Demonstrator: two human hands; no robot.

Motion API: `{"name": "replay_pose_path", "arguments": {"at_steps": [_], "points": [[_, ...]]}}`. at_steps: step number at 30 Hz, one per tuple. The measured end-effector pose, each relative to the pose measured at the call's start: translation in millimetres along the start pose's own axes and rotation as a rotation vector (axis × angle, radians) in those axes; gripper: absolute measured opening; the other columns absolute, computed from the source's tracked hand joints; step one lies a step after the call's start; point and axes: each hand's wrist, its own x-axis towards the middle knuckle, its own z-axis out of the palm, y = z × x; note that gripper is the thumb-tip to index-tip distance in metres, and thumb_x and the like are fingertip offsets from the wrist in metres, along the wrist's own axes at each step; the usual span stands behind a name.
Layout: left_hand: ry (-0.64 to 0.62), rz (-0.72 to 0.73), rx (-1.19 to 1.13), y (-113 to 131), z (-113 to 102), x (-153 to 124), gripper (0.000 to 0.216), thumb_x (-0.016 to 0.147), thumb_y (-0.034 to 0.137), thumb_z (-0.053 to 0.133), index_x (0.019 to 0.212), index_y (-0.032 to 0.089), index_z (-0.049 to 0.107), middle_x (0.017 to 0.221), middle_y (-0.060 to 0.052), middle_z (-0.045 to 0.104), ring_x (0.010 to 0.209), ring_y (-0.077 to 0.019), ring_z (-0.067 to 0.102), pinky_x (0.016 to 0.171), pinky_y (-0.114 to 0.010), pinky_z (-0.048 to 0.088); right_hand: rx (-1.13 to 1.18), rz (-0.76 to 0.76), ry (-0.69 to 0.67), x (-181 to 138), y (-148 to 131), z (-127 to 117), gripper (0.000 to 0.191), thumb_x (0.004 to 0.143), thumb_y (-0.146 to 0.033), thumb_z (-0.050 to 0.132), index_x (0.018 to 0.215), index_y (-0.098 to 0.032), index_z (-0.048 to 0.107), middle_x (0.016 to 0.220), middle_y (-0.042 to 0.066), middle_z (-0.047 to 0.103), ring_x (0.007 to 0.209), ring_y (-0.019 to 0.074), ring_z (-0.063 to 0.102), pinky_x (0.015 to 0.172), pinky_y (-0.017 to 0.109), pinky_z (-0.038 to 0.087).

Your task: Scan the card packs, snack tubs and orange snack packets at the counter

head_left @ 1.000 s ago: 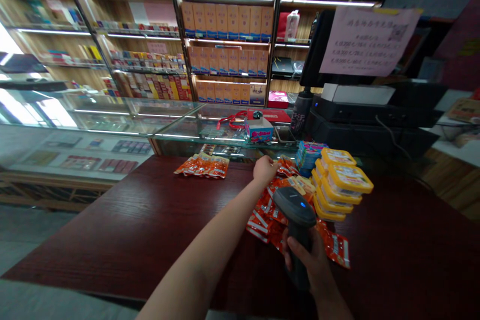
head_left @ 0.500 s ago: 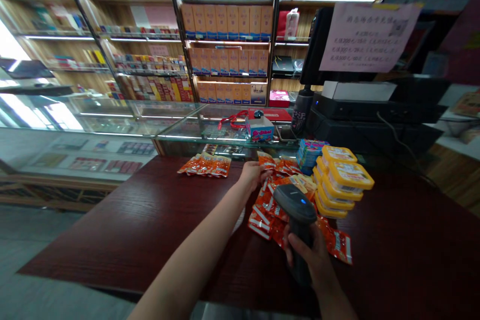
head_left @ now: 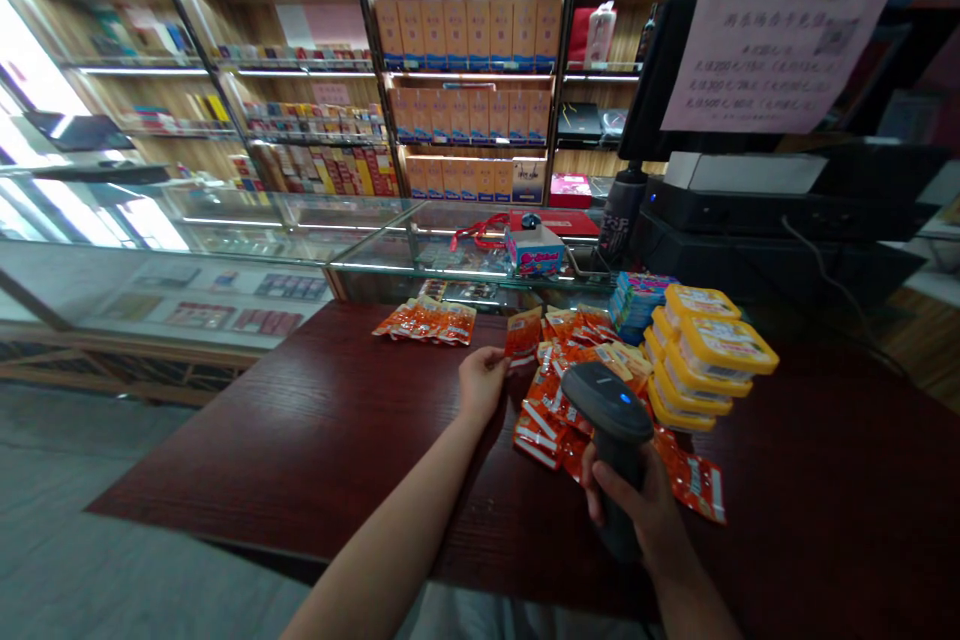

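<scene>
My left hand (head_left: 482, 382) pinches the lower edge of an orange snack packet (head_left: 523, 336), at the left side of a loose pile of similar orange packets (head_left: 541, 430). My right hand (head_left: 628, 490) is wrapped round the handle of a black barcode scanner (head_left: 609, 404), which shows a blue light on top. The scanner hangs over the pile and hides part of it. A separate neat row of orange packets (head_left: 426, 322) lies further left on the dark wooden counter (head_left: 300, 450).
Yellow-lidded plastic tubs (head_left: 701, 360) stand stacked right of the pile, beside blue boxes (head_left: 637, 305). Behind is a glass display case (head_left: 375, 255) with an open pink-and-blue box (head_left: 536, 252) on it. A monitor with a paper sign (head_left: 772, 60) stands at the back right.
My left hand has drawn back and left from the pile, with an orange packet now between its fingers. The scanner stays in my right hand. The whole view has shifted slightly.
</scene>
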Motion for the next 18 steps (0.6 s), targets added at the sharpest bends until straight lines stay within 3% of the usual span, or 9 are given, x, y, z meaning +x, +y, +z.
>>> {"name": "replay_pose_path", "arguments": {"at_steps": [8,14,18], "points": [[-0.002,0.042,0.11,-4.0,-1.4,-1.1,0.012,0.072,0.02,0.063,0.078,0.015,0.071,0.075,-0.005,0.072,0.063,-0.0144,0.065,0.06,-0.024,0.051,0.012,-0.002,-0.033,-1.5,1.9,0.3,0.041,0.07,-0.04,0.076,0.1,-0.018,0.057,0.063,-0.004,0.06,0.036,0.0058,0.049,0.034,0.016,0.036],[0.005,0.127,0.272,-0.7,-2.2,-1.0,0.011,0.073,0.02,0.06,0.069,0.015,0.07,0.071,-0.004,0.07,0.065,-0.0146,0.064,0.062,-0.023,0.049,0.016,-0.023,-0.052,-1.9,1.0,0.1,0.036,0.073,-0.039,0.074,0.098,-0.019,0.057,0.062,-0.005,0.059,0.036,0.0054,0.049,0.035,0.016,0.037],[0.003,0.094,0.252,2.0,-1.8,-3.0,0.012,0.073,0.02,0.06,0.071,0.015,0.07,0.072,-0.004,0.071,0.064,-0.014,0.063,0.061,-0.023,0.048,0.02,-0.017,-0.057,-1.9,0.5,0.0,0.036,0.073,-0.04,0.074,0.098,-0.019,0.057,0.063,-0.005,0.059,0.037,0.0057,0.049,0.035,0.017,0.037]]}}
